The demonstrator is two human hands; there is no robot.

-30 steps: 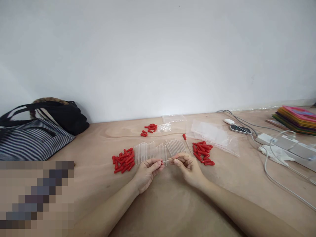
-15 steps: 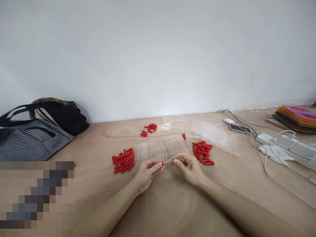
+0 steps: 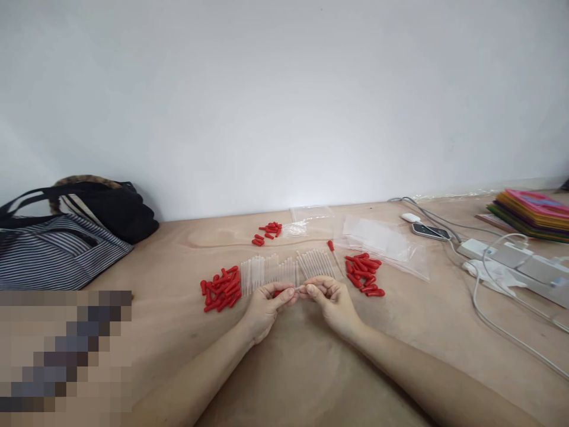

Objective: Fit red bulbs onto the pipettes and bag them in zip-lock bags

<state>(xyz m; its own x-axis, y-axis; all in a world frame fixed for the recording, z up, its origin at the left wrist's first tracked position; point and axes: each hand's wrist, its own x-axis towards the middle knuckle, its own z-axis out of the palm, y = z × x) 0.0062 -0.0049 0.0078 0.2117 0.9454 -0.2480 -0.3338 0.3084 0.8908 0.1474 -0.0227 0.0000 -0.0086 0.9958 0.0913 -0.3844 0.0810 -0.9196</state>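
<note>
Left hand (image 3: 265,306): thumb and forefinger pinched on a red cap (image 3: 277,293). Right hand (image 3: 334,300): fingertips pinched on a clear tube (image 3: 301,287), other fingers curled. The tube is held just above the table (image 3: 311,367), its long axis left to right and nearly level, one end pointing into the cap. Just behind: row of clear tubes (image 3: 284,270). Flanking: left pile of red caps (image 3: 221,287), right pile of red caps (image 3: 364,274). Further back: plastic bags (image 3: 382,240). Far left: striped bag (image 3: 53,252).
</note>
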